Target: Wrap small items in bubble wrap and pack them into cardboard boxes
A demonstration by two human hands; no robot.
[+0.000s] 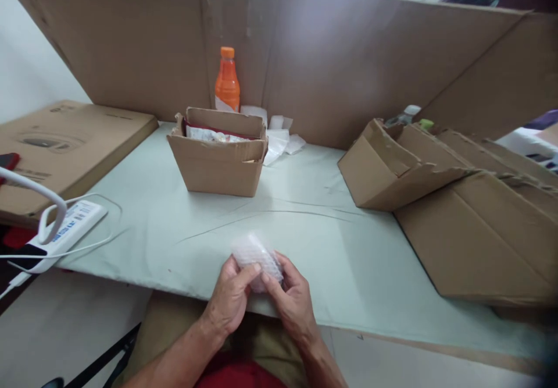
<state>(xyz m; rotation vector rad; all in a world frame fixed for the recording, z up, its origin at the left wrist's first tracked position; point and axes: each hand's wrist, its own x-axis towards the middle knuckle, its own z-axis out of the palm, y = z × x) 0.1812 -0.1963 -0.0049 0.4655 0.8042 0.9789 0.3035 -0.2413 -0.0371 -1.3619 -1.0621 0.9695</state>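
A small bundle wrapped in bubble wrap (254, 255) sits at the near edge of the pale green table (305, 242). My left hand (230, 299) grips it from the left, thumb on top. Gripping the bundle's right side is my right hand (293, 299), fingers curled over the wrap. What is inside the wrap is hidden.
A small open cardboard box (218, 161) with packets inside stands at the table's middle back, an orange bottle (227, 82) behind it. Torn cardboard boxes (457, 202) lie at right. A flat carton (65, 143) and a white power strip (70, 231) lie at left. Cardboard walls stand behind.
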